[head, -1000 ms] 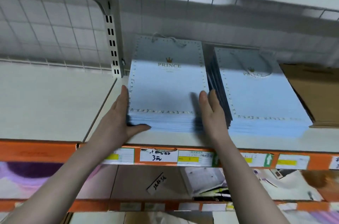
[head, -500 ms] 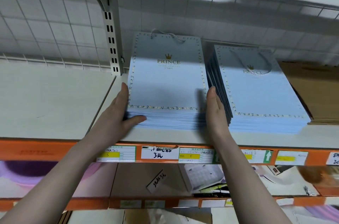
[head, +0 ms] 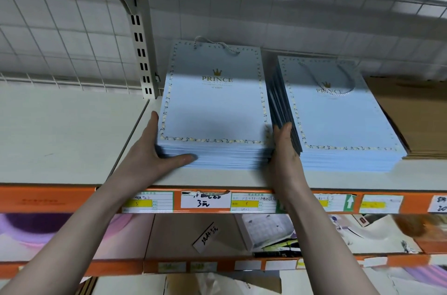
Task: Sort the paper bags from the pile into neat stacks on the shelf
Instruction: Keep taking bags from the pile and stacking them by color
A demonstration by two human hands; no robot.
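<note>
A stack of flat light-blue paper bags (head: 215, 111) printed "PRINCE" with a gold crown lies on the white shelf (head: 72, 140). My left hand (head: 154, 152) presses flat against the stack's left side, its thumb laid along the front edge. My right hand (head: 284, 147) stands with straight fingers in the gap against the stack's right side. A second stack of the same blue bags (head: 338, 115) lies just to the right, its left edge fanned and slightly askew.
A brown cardboard pile (head: 411, 113) lies at the far right of the shelf. A slotted metal upright (head: 142, 53) and wire grid back the shelf. The orange front rail (head: 48, 199) carries price labels. Lower shelves hold assorted paper goods.
The left stack's edges have been squared up between my hands. My right hand has slid a little farther back along the gap. The view has shifted slightly.
</note>
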